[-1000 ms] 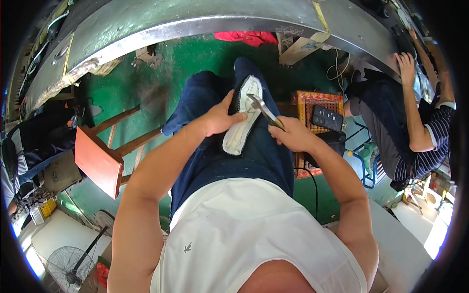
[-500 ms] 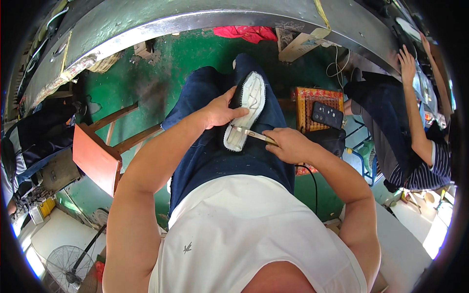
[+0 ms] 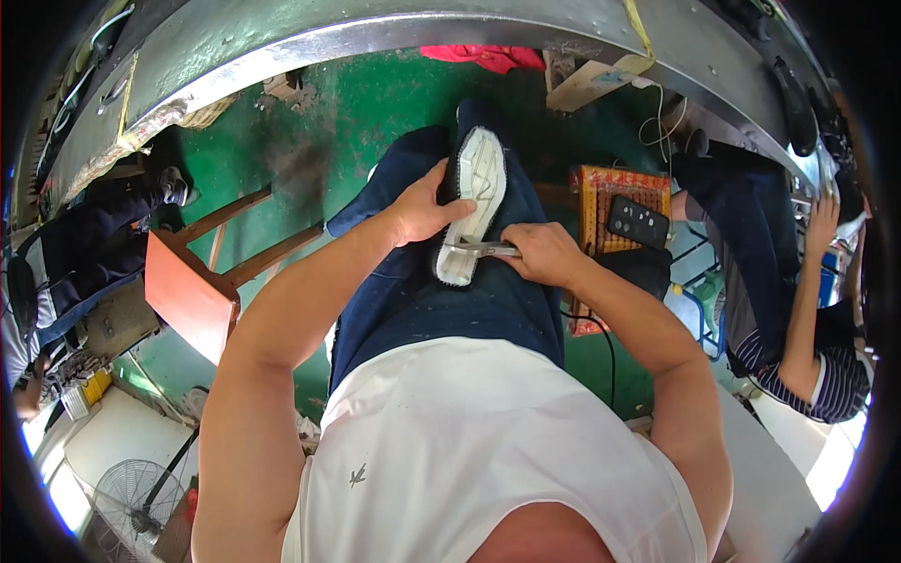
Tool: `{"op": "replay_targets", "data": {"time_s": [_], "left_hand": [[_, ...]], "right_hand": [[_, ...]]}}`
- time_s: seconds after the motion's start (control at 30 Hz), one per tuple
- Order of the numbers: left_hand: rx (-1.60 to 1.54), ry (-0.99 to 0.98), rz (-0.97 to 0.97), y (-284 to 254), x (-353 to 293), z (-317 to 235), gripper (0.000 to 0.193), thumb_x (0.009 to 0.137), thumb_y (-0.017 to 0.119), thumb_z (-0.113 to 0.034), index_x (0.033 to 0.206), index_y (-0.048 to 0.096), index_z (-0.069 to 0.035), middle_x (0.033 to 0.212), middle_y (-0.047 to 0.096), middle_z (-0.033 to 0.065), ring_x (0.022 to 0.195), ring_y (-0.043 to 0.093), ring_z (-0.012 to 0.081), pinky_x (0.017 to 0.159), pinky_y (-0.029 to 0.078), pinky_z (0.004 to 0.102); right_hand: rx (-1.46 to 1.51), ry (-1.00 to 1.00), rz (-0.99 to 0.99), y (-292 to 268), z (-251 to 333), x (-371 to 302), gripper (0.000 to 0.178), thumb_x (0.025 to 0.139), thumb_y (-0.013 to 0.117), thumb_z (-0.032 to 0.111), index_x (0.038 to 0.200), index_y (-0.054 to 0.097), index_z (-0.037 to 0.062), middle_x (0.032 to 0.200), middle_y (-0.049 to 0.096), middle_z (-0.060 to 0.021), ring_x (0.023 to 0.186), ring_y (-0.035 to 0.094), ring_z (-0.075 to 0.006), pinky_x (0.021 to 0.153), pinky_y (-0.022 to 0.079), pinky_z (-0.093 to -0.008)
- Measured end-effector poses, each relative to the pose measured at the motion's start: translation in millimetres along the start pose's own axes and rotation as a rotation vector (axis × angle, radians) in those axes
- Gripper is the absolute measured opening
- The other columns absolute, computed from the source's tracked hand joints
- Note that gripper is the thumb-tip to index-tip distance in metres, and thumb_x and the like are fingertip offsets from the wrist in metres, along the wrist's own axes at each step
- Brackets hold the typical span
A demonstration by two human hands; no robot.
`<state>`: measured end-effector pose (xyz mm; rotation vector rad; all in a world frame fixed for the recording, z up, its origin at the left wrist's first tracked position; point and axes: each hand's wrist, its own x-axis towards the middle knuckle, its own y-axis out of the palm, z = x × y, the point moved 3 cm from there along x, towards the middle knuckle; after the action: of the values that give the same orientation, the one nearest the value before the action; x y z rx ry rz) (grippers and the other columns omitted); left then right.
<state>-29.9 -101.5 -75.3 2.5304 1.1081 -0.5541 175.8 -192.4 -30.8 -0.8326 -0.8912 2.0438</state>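
Note:
A shoe (image 3: 477, 192) lies sole up over my lap, its toe pointing away from me. The pale underside has a stitched, ragged rim, and a dark upper shows along its left edge. My left hand (image 3: 424, 208) grips its left side, thumb laid on the underside and the other fingers hidden below. In my right hand (image 3: 542, 251) is a pair of metal pliers (image 3: 490, 249), fingers wrapped round the handles. The tool's head rests at the underside near the heel; whether its jaws pinch anything is too small to tell.
A metal-edged workbench (image 3: 375, 33) curves across the far side. At my right, a black phone-like device (image 3: 638, 221) lies on a beaded seat (image 3: 601, 202). An orange-topped stool (image 3: 188, 291) stands at my left. A co-worker (image 3: 807, 366) sits at the far right. A fan (image 3: 141, 507) is lower left.
The pliers have turned from a slant to nearly level across the heel area, and my right hand has risen slightly. The left hand keeps its hold. The co-worker's hand at the right has lowered.

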Motion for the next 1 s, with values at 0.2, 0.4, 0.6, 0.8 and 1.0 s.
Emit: {"op": "replay_targets", "data": {"time_s": [0.2,0.4,0.6,0.8,1.0], "left_hand": [[0.552,-0.162,-0.062,24,-24,-28,0.103,0.085,0.078,-0.027,0.159,0.012,0.002,0.149,0.046,0.0263,0.139,0.046,0.0348,0.116,0.036,0.0357],[0.492,0.073,-0.179,45,-50,29,0.113,0.086,0.075,-0.032,0.161,-0.006,-0.006,0.160,0.018,0.0282,0.151,0.014,0.0432,0.122,0.014,0.0491],[0.446,0.086,-0.273,53,-42,27,0.106,0.087,0.072,-0.029,0.162,0.000,-0.009,0.159,0.022,0.0256,0.148,0.022,0.0431,0.121,0.018,0.0469],[0.470,0.092,-0.237,52,-42,32,0.112,0.085,0.075,-0.029,0.161,-0.005,-0.007,0.161,0.017,0.0274,0.150,0.017,0.0442,0.123,0.016,0.0463],[0.349,0.043,-0.057,36,-60,47,0.122,0.086,0.077,-0.015,0.157,-0.021,-0.006,0.164,0.014,0.0252,0.152,0.017,0.0292,0.122,0.020,0.0358]], "right_hand": [[0.094,0.257,0.092,11,10,-64,0.029,0.092,0.068,0.034,0.098,0.060,0.0065,0.087,0.071,-0.0157,0.083,0.071,-0.0351,0.067,0.055,-0.0483],[0.046,0.301,0.159,12,10,-70,0.029,0.093,0.067,0.028,0.102,0.059,0.0020,0.091,0.069,-0.0200,0.084,0.068,-0.0405,0.072,0.054,-0.0502],[0.137,0.133,0.230,-10,17,-77,0.028,0.096,0.064,0.026,0.098,0.057,-0.0008,0.090,0.067,-0.0233,0.087,0.067,-0.0427,0.078,0.053,-0.0504],[0.577,0.401,-0.158,-18,26,-39,0.038,0.103,0.053,0.034,0.100,0.058,-0.0039,0.092,0.067,-0.0285,0.090,0.065,-0.0476,0.079,0.050,-0.0531],[0.315,0.402,0.157,-25,35,-32,0.046,0.105,0.047,0.041,0.102,0.059,-0.0035,0.090,0.067,-0.0281,0.090,0.065,-0.0472,0.079,0.050,-0.0534]]}}
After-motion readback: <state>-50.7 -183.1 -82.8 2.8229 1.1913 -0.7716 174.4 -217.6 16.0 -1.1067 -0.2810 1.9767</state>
